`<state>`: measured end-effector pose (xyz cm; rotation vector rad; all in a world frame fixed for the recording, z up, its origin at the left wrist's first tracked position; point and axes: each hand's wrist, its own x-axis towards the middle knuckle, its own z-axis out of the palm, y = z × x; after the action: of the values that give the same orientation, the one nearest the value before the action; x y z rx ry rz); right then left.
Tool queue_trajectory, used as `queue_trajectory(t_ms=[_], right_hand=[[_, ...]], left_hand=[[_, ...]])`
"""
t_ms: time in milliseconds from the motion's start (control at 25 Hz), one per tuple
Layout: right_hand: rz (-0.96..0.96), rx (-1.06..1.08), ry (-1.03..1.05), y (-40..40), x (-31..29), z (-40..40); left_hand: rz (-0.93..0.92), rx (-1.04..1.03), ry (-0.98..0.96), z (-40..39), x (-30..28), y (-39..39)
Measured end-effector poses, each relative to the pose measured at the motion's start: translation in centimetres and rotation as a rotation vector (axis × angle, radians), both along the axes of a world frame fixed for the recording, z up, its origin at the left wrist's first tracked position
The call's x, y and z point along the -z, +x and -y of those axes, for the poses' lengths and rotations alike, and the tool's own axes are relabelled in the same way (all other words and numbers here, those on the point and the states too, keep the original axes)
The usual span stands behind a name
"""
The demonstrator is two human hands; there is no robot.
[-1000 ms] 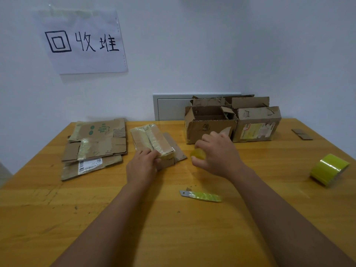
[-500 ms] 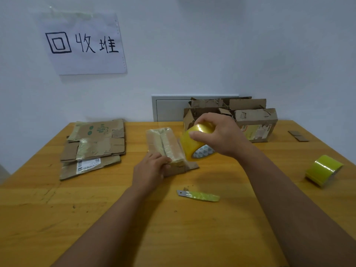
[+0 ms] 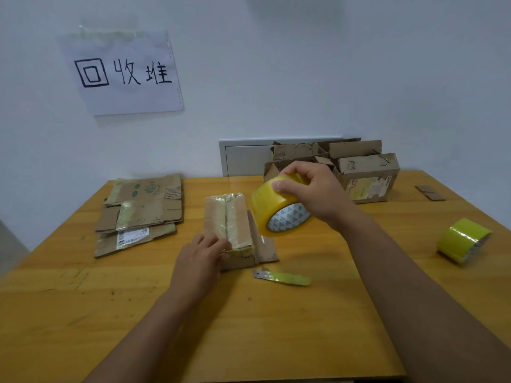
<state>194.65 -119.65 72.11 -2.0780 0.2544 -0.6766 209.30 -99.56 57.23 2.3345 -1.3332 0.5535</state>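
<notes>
A folded, tape-wrapped cardboard bundle (image 3: 231, 219) lies in the middle of the wooden table (image 3: 249, 327). My left hand (image 3: 200, 261) grips its near left end, fingers curled over the edge. My right hand (image 3: 312, 194) holds a yellow tape roll (image 3: 272, 205) in the air just right of the bundle, thumb on the roll's outer face and fingers over its top. A strip of yellow tape seems to run from the roll toward the bundle, but it is hard to tell.
A green-handled blade (image 3: 284, 277) lies in front of the bundle. Flattened cardboard (image 3: 141, 214) is stacked at the left under a wall sign (image 3: 121, 76). Open boxes (image 3: 365, 172) stand at the back right. A second yellow roll (image 3: 461, 239) and small cardboard scraps (image 3: 430, 192) lie at the right.
My right hand picked the tape roll up off the table and lifted it to the right of the bundle. My left hand stayed on the bundle's near end.
</notes>
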Motion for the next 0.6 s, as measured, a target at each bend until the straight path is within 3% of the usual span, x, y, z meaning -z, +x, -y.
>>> queue_trajectory(t_ms=[120,200,320,400,480,600], right_hand=[[0.022,-0.064,0.06,1.0,-0.1,-1.2],[0.04,-0.089,0.1,1.5,-0.3,-2.0],[0.077,-0.111,0.178,2.0,-0.2,-2.4],[0.096,-0.119,0.218,2.3,0.2,-2.5],[0.111,-0.122,0.247,2.6,0.8,-2.6],[0.116,-0.103,0.27,3.0,1.5,-2.7]], left_hand=[[-0.142,-0.072,0.044,-0.6,-1.3,-0.4],[-0.382,-0.093,-0.153,-0.7,-2.7,-1.5],[-1.012,-0.083,-0.678,-0.3,-5.3,-3.5],[-1.398,-0.026,-0.79,0.0,-6.4,-4.4],[-1.567,0.039,-0.825,0.3,-6.9,-4.8],[-1.657,0.112,-0.892,0.5,-6.8,-4.6]])
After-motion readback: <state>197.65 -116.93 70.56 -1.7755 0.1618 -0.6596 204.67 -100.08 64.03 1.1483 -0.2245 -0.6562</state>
